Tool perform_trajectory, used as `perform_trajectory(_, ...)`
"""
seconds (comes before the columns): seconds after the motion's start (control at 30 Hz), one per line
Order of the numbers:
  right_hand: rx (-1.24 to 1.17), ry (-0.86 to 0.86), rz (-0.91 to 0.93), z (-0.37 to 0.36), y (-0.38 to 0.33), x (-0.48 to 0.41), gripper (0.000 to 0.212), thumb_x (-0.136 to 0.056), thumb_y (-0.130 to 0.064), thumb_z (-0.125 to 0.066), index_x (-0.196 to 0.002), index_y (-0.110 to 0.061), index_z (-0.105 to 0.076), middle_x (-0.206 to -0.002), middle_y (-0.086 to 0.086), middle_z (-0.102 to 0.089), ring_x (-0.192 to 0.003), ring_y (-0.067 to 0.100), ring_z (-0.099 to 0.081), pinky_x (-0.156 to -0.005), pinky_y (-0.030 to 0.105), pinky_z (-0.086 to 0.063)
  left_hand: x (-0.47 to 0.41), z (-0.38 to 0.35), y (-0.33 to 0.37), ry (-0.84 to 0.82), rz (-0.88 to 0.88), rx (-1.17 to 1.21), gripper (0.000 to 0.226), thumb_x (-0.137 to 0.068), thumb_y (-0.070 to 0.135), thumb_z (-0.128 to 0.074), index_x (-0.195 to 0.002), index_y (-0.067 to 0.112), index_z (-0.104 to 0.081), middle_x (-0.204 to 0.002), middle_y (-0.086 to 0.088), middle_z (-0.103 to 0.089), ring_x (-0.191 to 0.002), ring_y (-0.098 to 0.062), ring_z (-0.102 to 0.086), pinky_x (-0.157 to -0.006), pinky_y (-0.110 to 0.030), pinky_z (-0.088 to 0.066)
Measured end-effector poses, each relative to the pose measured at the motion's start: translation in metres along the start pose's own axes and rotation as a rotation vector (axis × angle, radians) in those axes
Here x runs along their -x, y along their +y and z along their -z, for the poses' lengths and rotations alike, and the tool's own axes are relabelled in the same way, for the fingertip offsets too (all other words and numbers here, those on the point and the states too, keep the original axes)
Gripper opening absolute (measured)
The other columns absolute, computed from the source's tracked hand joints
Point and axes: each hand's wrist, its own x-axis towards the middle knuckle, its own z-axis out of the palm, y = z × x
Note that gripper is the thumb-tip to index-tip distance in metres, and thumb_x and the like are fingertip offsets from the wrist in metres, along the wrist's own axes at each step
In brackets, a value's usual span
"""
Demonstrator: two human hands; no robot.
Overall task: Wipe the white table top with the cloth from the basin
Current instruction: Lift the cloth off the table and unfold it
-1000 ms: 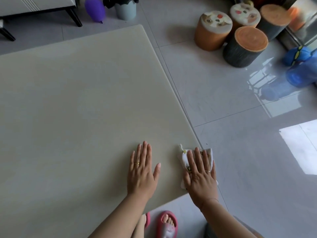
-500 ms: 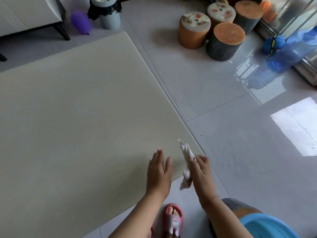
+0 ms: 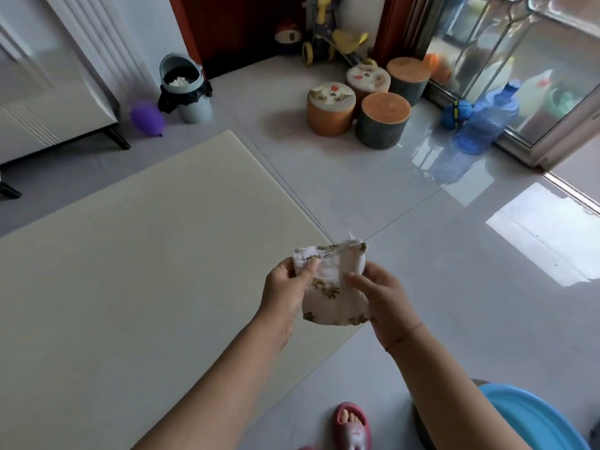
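Note:
A white cloth (image 3: 334,280) with small green-brown prints hangs in the air above the near right corner of the white table top (image 3: 136,271). My left hand (image 3: 285,292) pinches its upper left corner. My right hand (image 3: 381,297) holds its right edge with fingers curled round it. The cloth is spread between both hands and is off the table. The blue basin (image 3: 532,417) sits on the floor at the bottom right, partly cut off by the frame edge.
Four round stools (image 3: 367,102) stand on the glossy tile floor beyond the table. A bin (image 3: 185,89) and a purple balloon (image 3: 147,118) lie near a white cabinet (image 3: 48,92). A blue water bottle (image 3: 487,118) leans by the glass door. My slippered foot (image 3: 352,427) is below.
My right hand lifted the cloth off the table corner, and my left hand left the table top and took hold of the cloth too. The view tilted up toward the room.

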Motion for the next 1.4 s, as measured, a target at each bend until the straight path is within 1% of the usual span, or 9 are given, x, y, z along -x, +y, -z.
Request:
perform_trajectory(0.2, 0.060, 0.152, 0.104, 0.023, -0.065, 0.053, 0.019, -0.090, 0.000, -0.050, -0.088, -0.008, -0.067, -0.082, 0.008, -0.067, -0.075, 0.022, -0.062, -0.064, 0.031, -0.048, 0.043, -0.039, 0.066, -0.098, -0.196, -0.088, 0.012, -0.088, 0.032, -0.065, -0.088, 0.022, -0.070, -0.086, 0.002, -0.075, -0.084, -0.017, -0.070, -0.070, -0.024, -0.055)
perform_trajectory(0.33, 0.005, 0.265, 0.153, 0.062, -0.095, 0.091, 0.027, -0.090, 0.001, -0.046, -0.080, -0.012, -0.068, -0.078, 0.007, -0.066, -0.073, 0.021, -0.060, -0.060, 0.029, -0.048, 0.076, -0.085, 0.096, -0.220, -0.210, -0.110, 0.019, -0.088, 0.035, -0.065, -0.095, 0.017, -0.068, -0.097, -0.007, -0.073, -0.095, -0.026, -0.068, -0.089, -0.043, -0.054)
perform_trajectory(0.5, -0.069, 0.447, 0.141, 0.139, -0.090, 0.144, 0.021, -0.091, -0.005, -0.049, -0.084, -0.011, -0.067, -0.079, 0.007, -0.061, -0.073, 0.020, -0.055, -0.057, 0.028, -0.043, 0.112, -0.163, 0.081, -0.355, -0.159, -0.123, 0.023, -0.088, 0.035, -0.064, -0.095, 0.013, -0.066, -0.102, -0.014, -0.071, -0.096, -0.030, -0.066, -0.089, -0.043, -0.052)
perform_trajectory(0.8, -0.191, 0.736, 0.039, 0.292, 0.027, 0.235, 0.016, -0.090, -0.007, -0.053, -0.087, -0.014, -0.068, -0.079, 0.004, -0.068, -0.073, 0.018, -0.061, -0.067, 0.034, -0.050, 0.163, -0.287, -0.082, -0.594, -0.088, -0.473, 0.019, -0.096, 0.027, -0.053, -0.094, 0.011, -0.063, -0.094, -0.013, -0.071, -0.092, -0.033, -0.065, -0.085, -0.050, -0.053)
perform_trajectory(0.93, -0.149, 0.791, -0.034, 0.341, 0.115, 0.259, 0.015, -0.088, 0.002, -0.053, -0.090, -0.009, -0.063, -0.081, 0.005, -0.065, -0.075, 0.015, -0.058, -0.058, 0.022, -0.047, 0.176, -0.315, -0.175, -0.592, -0.164, -0.792, 0.019, -0.095, 0.035, -0.051, -0.086, 0.019, -0.056, -0.085, -0.002, -0.068, -0.086, -0.027, -0.063, -0.077, -0.041, -0.051)
perform_trajectory(1.1, -0.087, 0.779, -0.225, 0.364, 0.231, 0.274, 0.017, -0.085, 0.003, -0.058, -0.096, -0.009, -0.058, -0.093, 0.014, -0.064, -0.090, 0.026, -0.059, -0.084, 0.044, -0.052, 0.190, -0.311, -0.281, -0.646, 0.025, -1.001, 0.025, -0.090, 0.031, -0.061, -0.110, 0.021, -0.049, -0.103, -0.007, -0.068, -0.094, -0.026, -0.062, -0.082, -0.036, -0.049)
perform_trajectory(1.23, -0.102, 0.824, -0.318, 0.360, 0.303, 0.274, 0.028, -0.081, 0.008, -0.060, -0.105, -0.004, -0.055, -0.092, 0.016, -0.063, -0.081, 0.024, -0.058, -0.071, 0.026, -0.048, 0.190, -0.294, -0.346, -0.800, 0.067, -1.179, 0.086, -0.078, 0.010, -0.069, -0.147, 0.027, -0.022, -0.126, -0.011, -0.057, -0.110, -0.028, -0.057, -0.089, -0.030, -0.045)
perform_trajectory(1.3, -0.116, 0.833, -0.351, 0.358, 0.333, 0.270, 0.043, -0.078, 0.015, -0.057, -0.115, -0.006, -0.048, -0.090, 0.020, -0.063, -0.076, 0.024, -0.058, -0.071, 0.025, -0.048, 0.185, -0.289, -0.375, -0.870, 0.030, -1.276, 0.086, -0.078, 0.006, -0.063, -0.148, 0.032, -0.021, -0.134, -0.004, -0.048, -0.116, -0.026, -0.054, -0.095, -0.030, -0.043)
perform_trajectory(1.4, -0.094, 0.839, -0.369, 0.357, 0.369, 0.262, 0.064, -0.077, 0.016, -0.053, -0.129, -0.017, -0.037, -0.078, 0.005, -0.058, -0.069, 0.016, -0.056, -0.067, 0.018, -0.048, 0.171, -0.284, -0.415, -0.961, -0.051, -1.420, 0.074, -0.078, 0.003, -0.058, -0.142, 0.032, -0.037, -0.129, -0.005, -0.044, -0.117, -0.027, -0.052, -0.099, -0.035, -0.041)
